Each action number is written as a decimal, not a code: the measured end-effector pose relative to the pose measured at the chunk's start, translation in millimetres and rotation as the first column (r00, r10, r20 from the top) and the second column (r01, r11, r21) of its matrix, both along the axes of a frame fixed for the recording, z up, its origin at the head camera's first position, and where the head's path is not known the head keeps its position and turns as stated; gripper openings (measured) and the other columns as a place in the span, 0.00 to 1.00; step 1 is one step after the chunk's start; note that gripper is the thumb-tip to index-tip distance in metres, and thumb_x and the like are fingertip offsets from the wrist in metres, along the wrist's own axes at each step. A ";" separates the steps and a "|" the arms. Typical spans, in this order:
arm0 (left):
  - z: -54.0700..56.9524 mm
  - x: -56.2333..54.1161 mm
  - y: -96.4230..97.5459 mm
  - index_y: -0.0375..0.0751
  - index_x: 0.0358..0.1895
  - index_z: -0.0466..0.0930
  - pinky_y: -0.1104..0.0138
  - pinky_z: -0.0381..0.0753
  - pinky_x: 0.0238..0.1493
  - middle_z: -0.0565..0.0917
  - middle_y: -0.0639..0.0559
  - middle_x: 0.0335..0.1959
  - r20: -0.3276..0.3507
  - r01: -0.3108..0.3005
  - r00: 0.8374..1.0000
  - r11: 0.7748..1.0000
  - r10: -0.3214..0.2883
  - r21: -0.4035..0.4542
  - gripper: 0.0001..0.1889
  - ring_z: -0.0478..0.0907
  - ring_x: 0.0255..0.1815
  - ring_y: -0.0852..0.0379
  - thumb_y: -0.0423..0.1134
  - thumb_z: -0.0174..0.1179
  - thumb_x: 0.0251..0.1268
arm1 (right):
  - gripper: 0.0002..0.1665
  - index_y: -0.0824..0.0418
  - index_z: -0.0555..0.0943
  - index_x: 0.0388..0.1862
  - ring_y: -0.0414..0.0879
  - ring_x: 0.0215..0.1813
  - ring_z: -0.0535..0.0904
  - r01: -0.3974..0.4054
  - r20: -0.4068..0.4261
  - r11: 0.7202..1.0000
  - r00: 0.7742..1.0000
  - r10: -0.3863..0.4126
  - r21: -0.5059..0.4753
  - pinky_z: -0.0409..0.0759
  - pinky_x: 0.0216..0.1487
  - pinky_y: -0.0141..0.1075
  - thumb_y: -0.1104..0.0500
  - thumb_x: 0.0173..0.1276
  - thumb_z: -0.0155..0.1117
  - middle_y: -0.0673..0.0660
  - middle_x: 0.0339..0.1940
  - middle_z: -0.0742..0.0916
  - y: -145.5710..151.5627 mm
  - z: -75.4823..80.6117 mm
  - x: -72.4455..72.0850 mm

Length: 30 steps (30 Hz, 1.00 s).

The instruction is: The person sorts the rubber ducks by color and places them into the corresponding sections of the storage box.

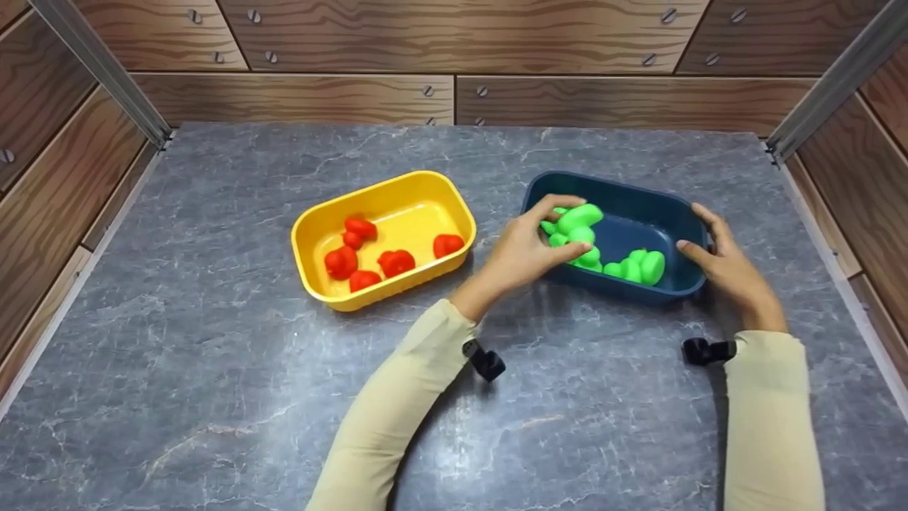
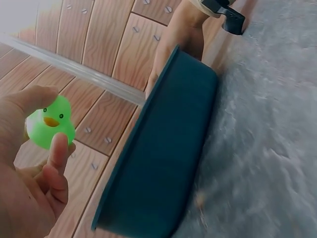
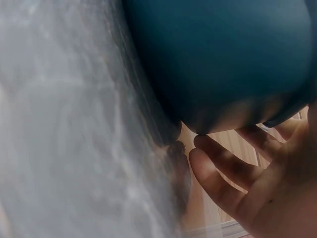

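Note:
My left hand (image 1: 516,250) holds a bright green rubber duck (image 1: 583,217) between thumb and fingers, over the left side of a dark blue bin (image 1: 631,213). In the left wrist view the held duck (image 2: 58,111) shows its orange beak and stands higher than the bin's rim. More green ducks (image 1: 642,267) lie inside along the near wall, some partly behind the held one. At the bin's right end, my right hand (image 1: 734,273) grips the rim, thumb inside and fingers outside. The right wrist view has those fingertips (image 3: 204,143) against the outer wall.
A yellow bin (image 1: 386,195) stands to the left with several red rubber ducks (image 1: 396,262) in it. Both bins rest on a grey marbled tabletop (image 1: 234,397). Wood-patterned panels (image 1: 454,35) enclose the back and sides. Black wrist cameras (image 1: 488,362) stick out from both sleeves.

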<state>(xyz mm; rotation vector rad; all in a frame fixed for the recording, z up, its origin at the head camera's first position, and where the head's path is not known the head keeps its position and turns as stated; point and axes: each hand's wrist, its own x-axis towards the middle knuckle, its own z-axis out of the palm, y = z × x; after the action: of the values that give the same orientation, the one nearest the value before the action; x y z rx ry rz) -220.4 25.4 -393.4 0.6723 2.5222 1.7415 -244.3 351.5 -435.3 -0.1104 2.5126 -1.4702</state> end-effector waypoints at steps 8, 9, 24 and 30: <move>-3.9 -9.0 19.2 0.58 0.62 0.72 0.74 0.77 0.31 0.81 0.50 0.48 0.000 0.021 1.000 1.000 -0.021 0.005 0.29 0.76 0.28 0.62 0.50 0.69 0.56 | 0.45 0.47 0.37 0.80 0.66 0.76 0.46 0.009 0.003 1.000 1.000 -0.009 0.015 0.66 0.47 0.14 0.46 0.75 0.50 0.66 0.79 0.42 -2.0 0.5 0.9; -5.6 -10.2 20.8 0.59 0.62 0.72 0.74 0.77 0.31 0.81 0.51 0.48 0.010 0.018 1.000 1.000 -0.018 0.006 0.29 0.75 0.27 0.62 0.50 0.69 0.56 | 0.45 0.46 0.37 0.80 0.66 0.76 0.46 0.009 0.003 1.000 1.000 -0.009 0.015 0.66 0.47 0.14 0.46 0.75 0.50 0.66 0.79 0.42 -1.8 -0.1 1.1; -21.5 -20.2 49.9 0.64 0.61 0.70 0.77 0.72 0.33 0.83 0.61 0.50 -0.036 -0.160 0.987 0.984 0.158 -0.076 0.30 0.77 0.39 0.67 0.59 0.67 0.54 | 0.45 0.42 0.35 0.79 0.64 0.77 0.45 0.022 0.046 1.000 0.999 -0.023 0.008 0.69 0.57 0.24 0.46 0.75 0.49 0.63 0.80 0.40 -1.8 -0.1 1.1; -17.0 -23.9 59.3 0.65 0.61 0.71 0.73 0.67 0.46 0.84 0.64 0.48 -0.060 -0.222 0.975 0.969 0.216 -0.110 0.30 0.76 0.42 0.71 0.62 0.66 0.54 | 0.45 0.46 0.36 0.79 0.65 0.77 0.46 0.018 0.014 0.999 1.000 -0.019 0.032 0.68 0.59 0.24 0.47 0.75 0.50 0.64 0.80 0.42 -1.3 0.8 0.7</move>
<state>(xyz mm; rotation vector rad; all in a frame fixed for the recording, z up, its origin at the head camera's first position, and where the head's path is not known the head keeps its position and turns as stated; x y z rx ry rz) -244.2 84.7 -410.5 0.4491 2.7993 1.6370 -243.7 350.2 -434.5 -0.0709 2.5306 -1.4324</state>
